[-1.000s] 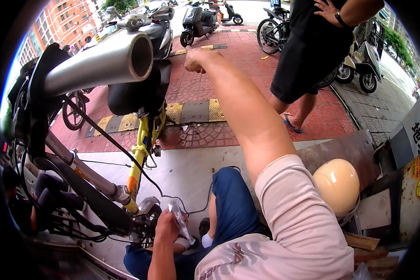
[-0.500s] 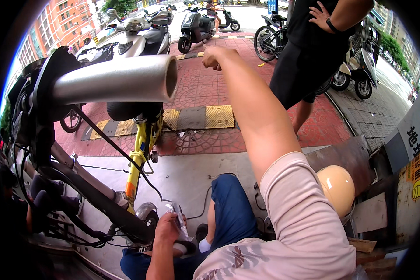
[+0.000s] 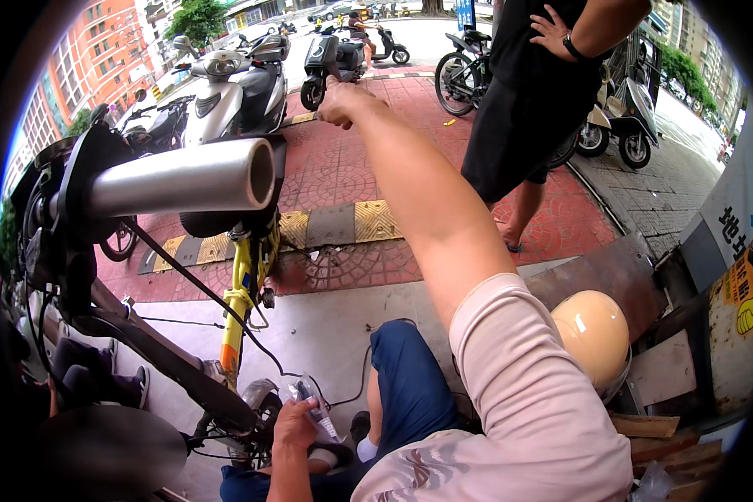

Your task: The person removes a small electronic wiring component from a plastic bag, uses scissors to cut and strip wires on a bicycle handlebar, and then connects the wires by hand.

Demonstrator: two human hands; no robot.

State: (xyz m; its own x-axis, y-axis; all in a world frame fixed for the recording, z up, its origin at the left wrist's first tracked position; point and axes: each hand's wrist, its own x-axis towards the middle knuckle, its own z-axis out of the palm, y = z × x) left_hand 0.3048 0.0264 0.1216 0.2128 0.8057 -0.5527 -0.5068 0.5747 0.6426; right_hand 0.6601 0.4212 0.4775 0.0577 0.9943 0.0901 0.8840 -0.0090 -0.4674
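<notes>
The left grip [image 3: 295, 425] pinches a clear packet [image 3: 325, 420] near a small wheel [image 3: 268, 408]; the right grip [image 3: 345, 105] is curled, forefinger extended. A grey panel [image 3: 713, 199] (far right) bears large dark characters [image 3: 730, 224]; a yellow-and-black ramp [image 3: 330, 224] edges red paving [image 3: 318, 167].

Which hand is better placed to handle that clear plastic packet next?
Probably the left hand: it holds the clear plastic packet, while the right hand is stretched far out, pointing forward.
</notes>
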